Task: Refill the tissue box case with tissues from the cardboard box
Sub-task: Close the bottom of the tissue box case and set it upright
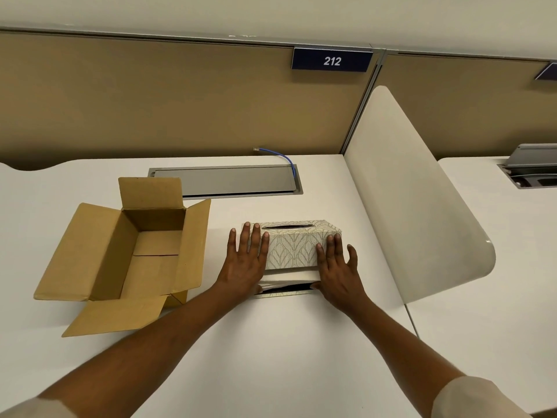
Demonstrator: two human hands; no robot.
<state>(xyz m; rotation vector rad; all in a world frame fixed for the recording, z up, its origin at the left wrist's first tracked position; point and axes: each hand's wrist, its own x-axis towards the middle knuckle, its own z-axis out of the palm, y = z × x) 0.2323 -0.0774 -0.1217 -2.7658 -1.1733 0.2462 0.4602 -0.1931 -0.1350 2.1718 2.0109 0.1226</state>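
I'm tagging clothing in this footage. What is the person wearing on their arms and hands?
Both hands are bare: no gloves, rings, watch or bands show on the left hand or right hand. The forearms are uncovered too. Light cream sleeves show only at the bottom corners of the view, the left sleeve and the right sleeve, pushed up near the elbows. No markings are visible on them.

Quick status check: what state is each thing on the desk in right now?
cardboard box: flaps open, empty inside
tissue box case: tilted, bottom gaping toward the person
left hand: flat on case
right hand: flat on case
desk cable hatch: closed
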